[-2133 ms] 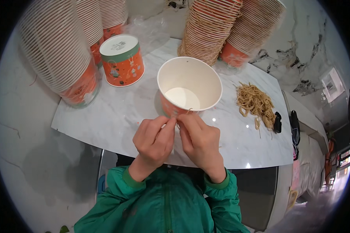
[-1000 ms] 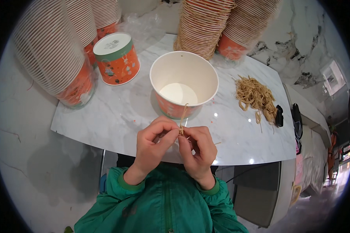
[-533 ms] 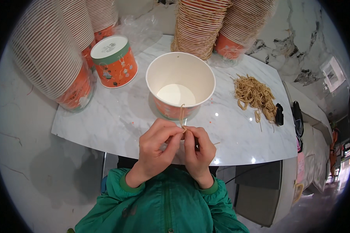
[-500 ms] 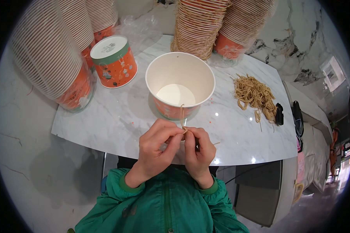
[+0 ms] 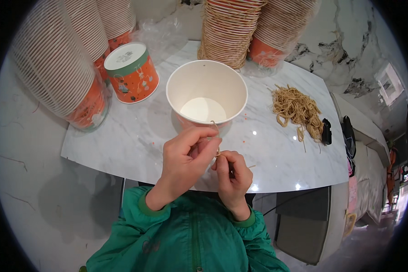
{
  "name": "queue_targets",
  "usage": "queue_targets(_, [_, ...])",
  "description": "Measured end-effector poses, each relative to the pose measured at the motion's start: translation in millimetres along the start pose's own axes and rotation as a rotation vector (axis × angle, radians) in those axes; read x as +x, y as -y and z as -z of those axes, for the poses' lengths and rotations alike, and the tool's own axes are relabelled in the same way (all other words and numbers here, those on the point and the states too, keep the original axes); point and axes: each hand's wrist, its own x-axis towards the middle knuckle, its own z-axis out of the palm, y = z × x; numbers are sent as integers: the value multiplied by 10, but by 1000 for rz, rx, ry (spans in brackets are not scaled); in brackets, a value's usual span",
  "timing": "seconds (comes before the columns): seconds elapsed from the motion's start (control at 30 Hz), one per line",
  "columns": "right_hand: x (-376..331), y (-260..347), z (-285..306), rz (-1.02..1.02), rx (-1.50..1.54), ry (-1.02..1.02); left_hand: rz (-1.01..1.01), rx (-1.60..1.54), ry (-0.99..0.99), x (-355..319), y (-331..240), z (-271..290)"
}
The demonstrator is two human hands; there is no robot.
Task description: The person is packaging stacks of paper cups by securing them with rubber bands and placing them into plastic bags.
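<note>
Over the table's front part, both my hands work on a thin tan twine [image 5: 219, 148]. My left hand [image 5: 180, 158] pinches its upper part, thumb against fingers, with a short end poking up above the fingertips. A small loop or knot of the twine is pinched in my right hand [image 5: 233, 177], just below and to the right. A bit of twine also sticks out beside that hand. Right behind my hands stands a large paper bucket [image 5: 174, 102], upright, white inside and orange outside, with nothing in it. My left hand overlaps its lower front.
An orange bucket [image 5: 136, 81] stands upside down at the left, beside tall wrapped bucket stacks [image 5: 54, 59]. More stacks [image 5: 231, 34] at the back have twine around their rims. A twine heap [image 5: 294, 106] and a small black object [image 5: 326, 131] lie on the marble-patterned table [image 5: 122, 145].
My left hand has moved up and slid its pinch higher along the twine, toward the bucket. My right hand stays nearly in place, holding the loop.
</note>
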Motion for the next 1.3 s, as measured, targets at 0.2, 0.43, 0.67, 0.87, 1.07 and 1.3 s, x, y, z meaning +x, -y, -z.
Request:
queue_targets(0.2, [20, 54, 47, 40, -65, 9, 18, -144, 36, 15, 152, -46])
queue_targets(0.43, [8, 47, 68, 51, -44, 28, 224, -300, 80, -24, 62, -47])
queue_targets(0.67, [-13, 74, 84, 49, -69, 76, 209, -288, 24, 5, 85, -54])
queue_targets(0.87, [-27, 94, 74, 26, -52, 101, 218, -309, 35, -14, 79, -66])
queue_targets(1.07, [-16, 106, 58, 44, -65, 83, 129, -259, 6, -8, 86, -73])
queue_targets(1.3, [-4, 95, 32, 35, -49, 79, 48, -141, -67, -26, 70, -139])
